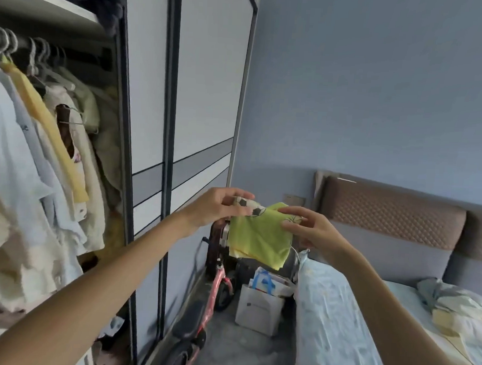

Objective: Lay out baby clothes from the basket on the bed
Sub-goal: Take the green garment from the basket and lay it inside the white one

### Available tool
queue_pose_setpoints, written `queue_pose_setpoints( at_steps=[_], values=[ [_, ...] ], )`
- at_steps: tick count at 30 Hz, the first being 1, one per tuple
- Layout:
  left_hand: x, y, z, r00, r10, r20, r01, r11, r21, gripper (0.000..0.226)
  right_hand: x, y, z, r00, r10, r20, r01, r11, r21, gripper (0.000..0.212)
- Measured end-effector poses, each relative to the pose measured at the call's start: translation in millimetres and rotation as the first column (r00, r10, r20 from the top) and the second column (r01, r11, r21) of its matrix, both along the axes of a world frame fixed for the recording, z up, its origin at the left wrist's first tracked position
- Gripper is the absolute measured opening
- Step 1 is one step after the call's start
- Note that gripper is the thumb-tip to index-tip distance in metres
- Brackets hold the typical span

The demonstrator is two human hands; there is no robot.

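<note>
- Both arms reach out in front, up in the air, between the closet and the bed (339,313).
- The left hand (219,209) pinches the top left edge of a small green baby top (259,236) with soccer balls on it.
- The right hand (307,227) pinches the top right edge of the same top.
- The top hangs down between the two hands, folded over.
- More small clothes (456,308) lie in a heap on the bed, at the far right.
- A pink scooter (214,289) and a white bag (258,309) sit on the floor below the hands.
- Shirts (39,171) hang in the open closet on the left.
</note>
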State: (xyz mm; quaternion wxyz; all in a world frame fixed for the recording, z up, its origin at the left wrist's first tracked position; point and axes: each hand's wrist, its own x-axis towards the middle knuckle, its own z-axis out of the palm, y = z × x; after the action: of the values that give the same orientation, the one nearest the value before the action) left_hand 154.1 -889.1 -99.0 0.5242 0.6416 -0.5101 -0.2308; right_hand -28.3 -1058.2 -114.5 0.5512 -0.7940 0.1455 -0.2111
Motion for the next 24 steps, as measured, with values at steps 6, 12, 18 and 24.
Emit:
queue_pose_setpoints(
  at_steps=[6,12,18,24],
  values=[
    [69,-148,-25,0.994,-0.098,-0.039,0.099,0.995,0.013,0.028,45,-112,-20,0.991,-0.123,-0.061,0.121,0.992,-0.035,0.032],
    [88,-335,-57,0.970,-0.239,-0.045,0.239,0.971,-0.003,0.027,49,-275,-42,0.954,-0.292,-0.075,0.286,0.955,-0.078,0.030],
    [105,-517,-50,0.958,-0.284,-0.030,0.284,0.958,0.024,0.025,60,-440,-35,0.919,-0.385,-0.090,0.381,0.923,-0.059,0.025],
    [122,-669,-57,0.900,-0.434,-0.042,0.435,0.899,0.039,0.019,62,-562,-41,0.865,-0.481,-0.141,0.477,0.877,-0.063,0.022]
  ],
)
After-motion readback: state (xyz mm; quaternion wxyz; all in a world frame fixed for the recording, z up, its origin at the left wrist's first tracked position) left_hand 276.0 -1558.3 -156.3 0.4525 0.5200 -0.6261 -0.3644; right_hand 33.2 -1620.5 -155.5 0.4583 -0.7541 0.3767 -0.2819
